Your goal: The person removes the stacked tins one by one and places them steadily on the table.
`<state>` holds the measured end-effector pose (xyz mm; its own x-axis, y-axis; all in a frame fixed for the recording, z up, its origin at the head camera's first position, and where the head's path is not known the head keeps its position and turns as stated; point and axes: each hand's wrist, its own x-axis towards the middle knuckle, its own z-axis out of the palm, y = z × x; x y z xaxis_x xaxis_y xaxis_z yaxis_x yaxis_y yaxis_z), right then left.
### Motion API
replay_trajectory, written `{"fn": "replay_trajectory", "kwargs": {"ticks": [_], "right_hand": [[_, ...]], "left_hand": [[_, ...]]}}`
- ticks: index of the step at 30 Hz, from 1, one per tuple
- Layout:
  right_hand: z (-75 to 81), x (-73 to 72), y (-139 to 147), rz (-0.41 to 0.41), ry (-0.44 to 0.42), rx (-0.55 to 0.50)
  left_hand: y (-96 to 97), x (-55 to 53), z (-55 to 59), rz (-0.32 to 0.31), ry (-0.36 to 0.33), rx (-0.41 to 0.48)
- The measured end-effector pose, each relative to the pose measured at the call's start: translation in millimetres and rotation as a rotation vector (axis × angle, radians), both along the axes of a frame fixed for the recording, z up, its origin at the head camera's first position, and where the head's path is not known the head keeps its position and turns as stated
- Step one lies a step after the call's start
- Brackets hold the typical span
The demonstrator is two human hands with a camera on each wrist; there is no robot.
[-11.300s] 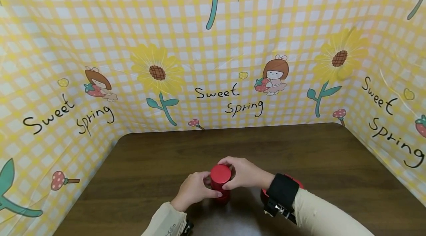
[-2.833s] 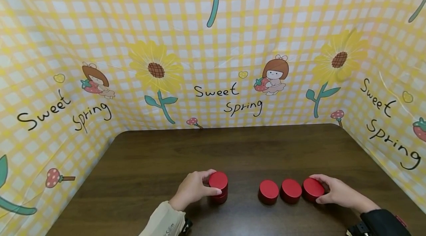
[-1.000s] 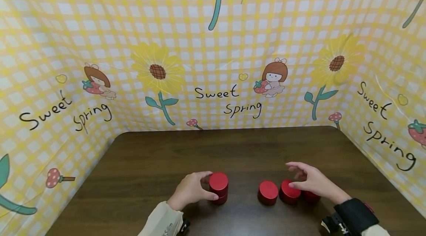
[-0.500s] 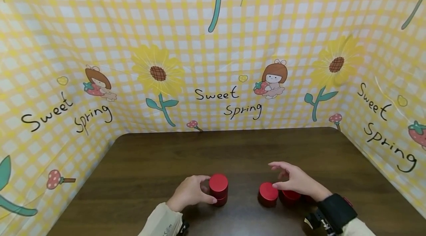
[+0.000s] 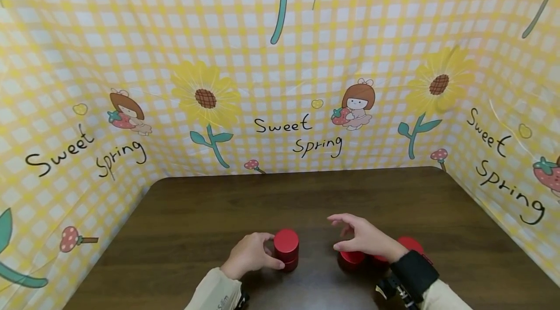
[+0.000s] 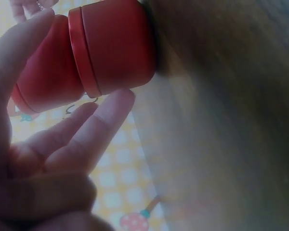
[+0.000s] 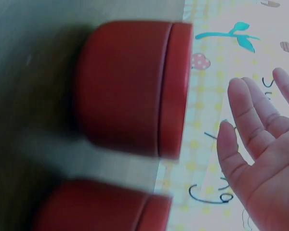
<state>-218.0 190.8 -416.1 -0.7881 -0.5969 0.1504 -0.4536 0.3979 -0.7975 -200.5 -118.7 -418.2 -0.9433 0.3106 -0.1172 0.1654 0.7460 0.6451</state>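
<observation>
Two small red lidded tins stand stacked upright near the table's front middle. My left hand (image 5: pixel 248 254) holds the lower tin (image 5: pixel 290 265) from the left, thumb at the front and fingers behind. In the left wrist view, one fingertip sits right at that tin's side, near its lid seam. The upper tin (image 5: pixel 287 242) rests squarely on it. My right hand (image 5: pixel 360 237) hovers above the tins on the right, holding nothing, its fingers spread towards the stack. In the right wrist view its fingers (image 7: pixel 248 110) are apart from the nearest tin (image 7: pixel 125 89).
Three single red tins stand in a row right of the stack: the near-left one (image 5: pixel 351 260), a middle one mostly hidden by my right hand, and the right one (image 5: pixel 410 244). A yellow checked cloth (image 5: pixel 280 72) encloses the brown table (image 5: pixel 210 203).
My right hand let go of the rightmost tin and moved left over the row towards the stack. The left hand slid slightly lower on the stack. The tins have stayed put this last second.
</observation>
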Motion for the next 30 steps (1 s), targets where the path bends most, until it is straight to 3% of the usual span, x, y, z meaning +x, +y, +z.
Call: {"fn": "replay_trajectory", "kwargs": {"ticks": [6,15,24,30], "right_hand": [[-2.9,-3.7,-21,-0.006,0.043,0.015],[-5.3,-5.0,-51,0.017,-0.028,0.027],[-6.6,-3.3,-74,0.041,-0.038,0.024],[-5.7,-1.2,-85,0.054,-0.024,0.017]], "left_hand": [[1.4,0.6,-1.3,0.01,0.019,-0.012],[3.5,0.4,-2.6,0.019,0.016,-0.027],[2.9,-2.8,-6.1,-0.009,-0.008,0.002],[3.8,-5.6,-7.2,-0.016,0.017,-0.015]]}}
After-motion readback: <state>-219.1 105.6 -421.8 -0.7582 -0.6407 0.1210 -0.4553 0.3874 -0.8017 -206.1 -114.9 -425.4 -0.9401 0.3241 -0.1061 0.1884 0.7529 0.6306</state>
